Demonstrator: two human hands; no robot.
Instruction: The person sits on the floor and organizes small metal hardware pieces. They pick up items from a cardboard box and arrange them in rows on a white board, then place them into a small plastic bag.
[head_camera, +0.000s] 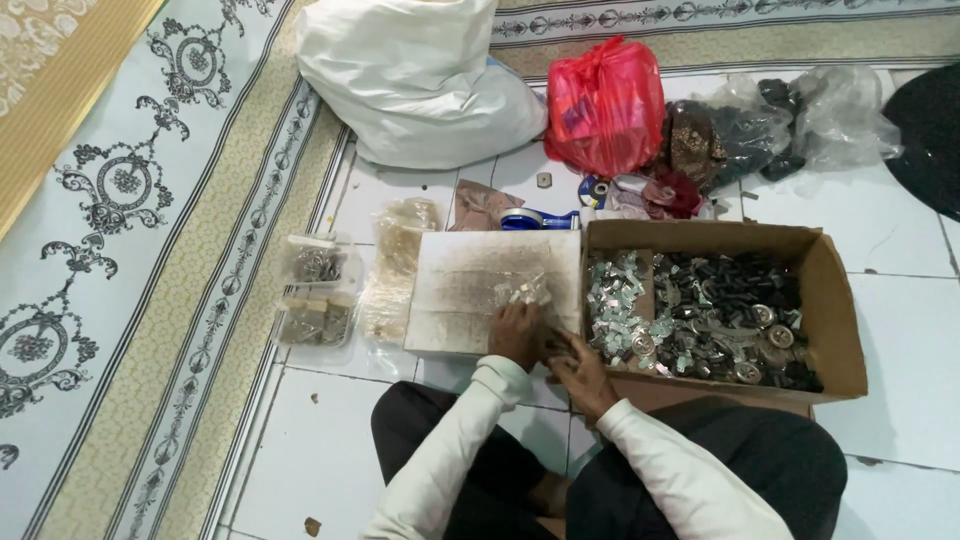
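Both hands meet at the near edge of a white board. Left hand (518, 332) lies with fingers curled on the board (470, 290), just below a small heap of shiny metal pieces (522, 291); whether it pinches one, I cannot tell. Right hand (582, 372) is just beside it, fingers bent together toward the left hand, and its grip is also too small to judge. To the right, touching the board, stands a cardboard box (835, 300) full of silver and dark metal parts. Left of the board lie clear plastic bags (318, 292) with small parts. Behind are a white sack (415, 75) and a red plastic bag (605, 105) on the tiled floor (900, 235).
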